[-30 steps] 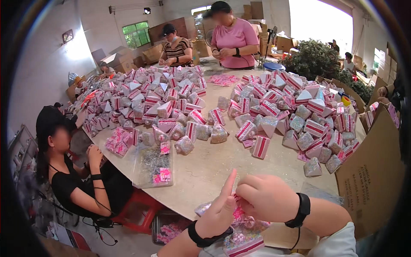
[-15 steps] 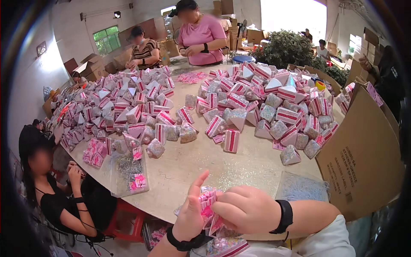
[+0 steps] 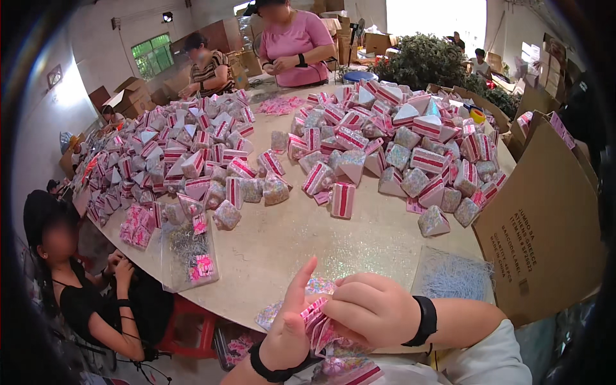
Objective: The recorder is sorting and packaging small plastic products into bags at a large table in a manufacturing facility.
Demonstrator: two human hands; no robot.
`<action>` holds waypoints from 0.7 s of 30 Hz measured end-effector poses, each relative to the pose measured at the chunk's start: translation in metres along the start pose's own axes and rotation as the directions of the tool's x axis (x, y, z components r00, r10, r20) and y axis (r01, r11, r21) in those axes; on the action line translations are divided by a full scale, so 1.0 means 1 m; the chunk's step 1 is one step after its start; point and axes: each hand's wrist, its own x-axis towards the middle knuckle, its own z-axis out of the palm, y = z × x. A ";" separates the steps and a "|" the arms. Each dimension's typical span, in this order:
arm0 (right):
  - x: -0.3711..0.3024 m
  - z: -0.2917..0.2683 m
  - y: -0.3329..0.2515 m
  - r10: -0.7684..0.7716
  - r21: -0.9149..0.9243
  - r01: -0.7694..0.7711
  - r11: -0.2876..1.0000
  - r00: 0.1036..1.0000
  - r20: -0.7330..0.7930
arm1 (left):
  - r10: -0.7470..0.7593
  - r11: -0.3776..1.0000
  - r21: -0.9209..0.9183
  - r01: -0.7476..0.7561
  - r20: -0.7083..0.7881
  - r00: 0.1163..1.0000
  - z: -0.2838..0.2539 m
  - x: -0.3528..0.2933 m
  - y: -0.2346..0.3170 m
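Note:
Close to the table's near edge, my left hand (image 3: 286, 340) holds several small pink printed cards (image 3: 314, 313) upright between thumb and palm, its index finger pointing up. My right hand (image 3: 371, 307), fingers curled, pinches the cards' right edge. Just behind and left of my hands lies a glittery cake-slice ornament (image 3: 267, 314). Another slice with a pink-red stripe (image 3: 351, 373) sits below them near my lap. What my right fingertips touch exactly is hidden by the knuckles.
Large piles of cake-slice ornaments (image 3: 417, 160) cover the far table. A clear tray (image 3: 168, 273) with thin strands and pink cards stands left; another tray (image 3: 452, 274) holds pale-blue strands at right. A cardboard box (image 3: 545, 231) borders the right side. A seated co-worker (image 3: 96, 289) is at left.
The view has tilted slightly, moving the table contents up and left. In my left hand the pink cards now look more fanned apart; both hands keep nearly the same place.

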 end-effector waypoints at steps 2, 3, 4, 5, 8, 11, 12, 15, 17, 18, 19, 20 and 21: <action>0.000 -0.001 0.000 -0.002 0.006 0.002 1.000 1.000 -0.005 | 0.012 1.000 -0.012 -0.012 0.030 0.999 0.001 -0.001 0.000; 0.000 0.000 -0.001 -0.007 0.012 0.007 1.000 1.000 -0.014 | 0.027 0.999 -0.022 -0.026 0.058 0.998 0.001 -0.002 -0.002; 0.001 -0.001 -0.001 -0.011 0.017 0.011 1.000 1.000 -0.023 | 0.042 0.999 -0.033 -0.039 0.085 0.996 0.001 -0.002 -0.002; 0.000 -0.002 -0.002 -0.001 0.029 0.001 1.000 1.000 0.002 | 0.042 0.998 -0.049 -0.038 0.084 0.996 0.003 -0.002 -0.002; -0.003 -0.006 -0.002 0.025 0.058 -0.028 0.998 0.998 0.059 | 0.042 0.997 -0.074 -0.036 0.081 0.996 0.005 -0.002 -0.002; -0.003 -0.006 -0.004 0.038 0.051 -0.041 0.998 0.997 0.060 | 0.039 0.998 -0.054 -0.034 0.095 0.995 0.005 -0.003 -0.004; -0.003 -0.005 -0.004 0.038 0.045 -0.040 0.998 0.998 0.049 | 0.032 0.999 -0.043 -0.028 0.099 0.995 0.005 -0.004 -0.004; -0.002 -0.004 -0.004 0.036 0.048 -0.038 0.998 0.999 0.030 | -0.060 0.998 -0.025 0.061 0.057 0.997 0.010 -0.005 0.001; -0.001 -0.003 -0.004 0.041 0.059 -0.042 0.997 0.999 0.024 | -0.101 0.995 -0.015 0.102 0.045 0.994 0.012 -0.006 0.003; -0.001 -0.003 -0.005 0.046 0.063 -0.048 0.997 0.999 0.021 | -0.100 0.995 -0.008 0.101 0.057 0.993 0.012 -0.006 0.003; -0.001 -0.003 -0.005 0.052 0.067 -0.053 0.996 0.998 0.019 | -0.099 0.995 -0.001 0.099 0.070 0.993 0.011 -0.006 0.003; -0.001 -0.003 -0.005 0.053 0.060 -0.054 0.997 0.998 0.016 | -0.097 0.995 0.040 0.094 0.067 0.993 0.010 -0.006 0.003; -0.002 -0.002 -0.005 0.055 0.055 -0.056 0.997 0.998 0.012 | -0.095 0.993 0.081 0.090 0.065 0.993 0.009 -0.007 0.002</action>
